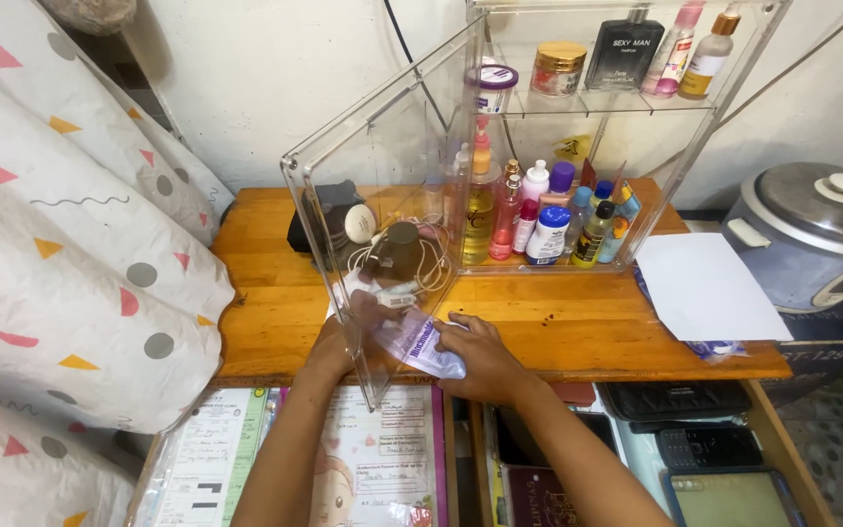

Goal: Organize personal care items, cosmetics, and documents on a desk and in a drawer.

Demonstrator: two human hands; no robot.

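While flat, pouch (420, 344) long axis toward cabinet door (382, 205).

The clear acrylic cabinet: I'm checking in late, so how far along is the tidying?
Done: bottles stand in rows inside the clear acrylic cabinet. In hand: both the left hand and right hand hold a pale purple plastic packet by the open door. Left: tangled white cables and a white paper sheet lie loose on the wooden table.
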